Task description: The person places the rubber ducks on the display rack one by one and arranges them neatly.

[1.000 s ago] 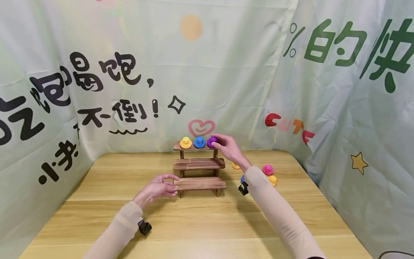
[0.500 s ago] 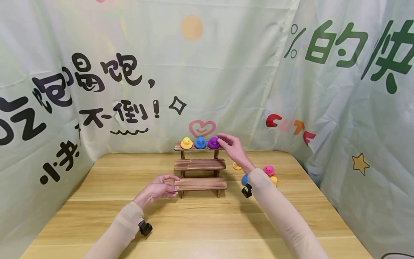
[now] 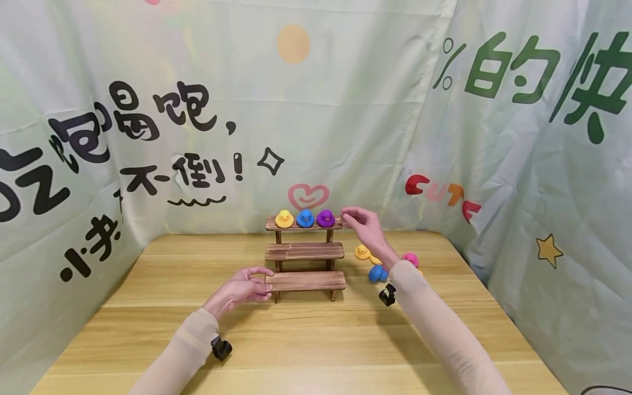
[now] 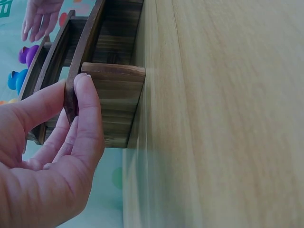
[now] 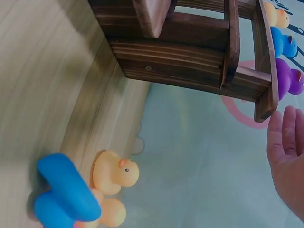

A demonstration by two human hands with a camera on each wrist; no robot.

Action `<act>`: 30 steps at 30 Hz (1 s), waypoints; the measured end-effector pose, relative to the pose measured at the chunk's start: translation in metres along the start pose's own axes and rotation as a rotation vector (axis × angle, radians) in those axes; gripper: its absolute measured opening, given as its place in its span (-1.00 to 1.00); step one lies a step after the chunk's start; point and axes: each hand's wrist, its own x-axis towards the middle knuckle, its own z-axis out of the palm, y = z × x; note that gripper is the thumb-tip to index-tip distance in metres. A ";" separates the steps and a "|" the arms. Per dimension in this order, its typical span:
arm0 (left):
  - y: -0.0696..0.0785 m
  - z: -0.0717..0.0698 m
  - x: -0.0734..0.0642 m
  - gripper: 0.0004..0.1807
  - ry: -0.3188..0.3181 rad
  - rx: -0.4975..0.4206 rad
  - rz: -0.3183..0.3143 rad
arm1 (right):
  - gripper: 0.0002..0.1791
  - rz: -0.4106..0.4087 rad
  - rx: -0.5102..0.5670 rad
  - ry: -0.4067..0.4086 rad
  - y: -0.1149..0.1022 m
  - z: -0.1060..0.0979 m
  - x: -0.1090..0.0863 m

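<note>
Three ducks sit up high on a thin step

The left hand pinches the end of the bottom step of the wooden stand. The right hand holds nothing, its fingers nearly straight beside the top step; I can't tell if they touch it. On top sit a yellow duck, a blue duck and a purple duck.

A left-hand tug might tip the stand and spill them. A right-hand bump might knock the purple duck off, as it's near the end. The cloth wall is close behind. The table gives lots of room in front, but loose ducks crowd the right.
</note>
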 end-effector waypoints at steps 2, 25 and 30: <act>-0.001 0.000 0.000 -0.49 0.003 -0.001 -0.001 | -0.66 0.001 0.001 -0.008 0.002 -0.002 -0.001; -0.003 -0.001 0.002 -0.47 0.011 0.006 -0.002 | -0.61 0.064 -0.099 -0.011 0.013 -0.039 -0.019; -0.003 -0.001 0.003 -0.47 0.013 0.007 -0.003 | -0.63 0.101 -0.118 -0.015 0.017 -0.047 -0.021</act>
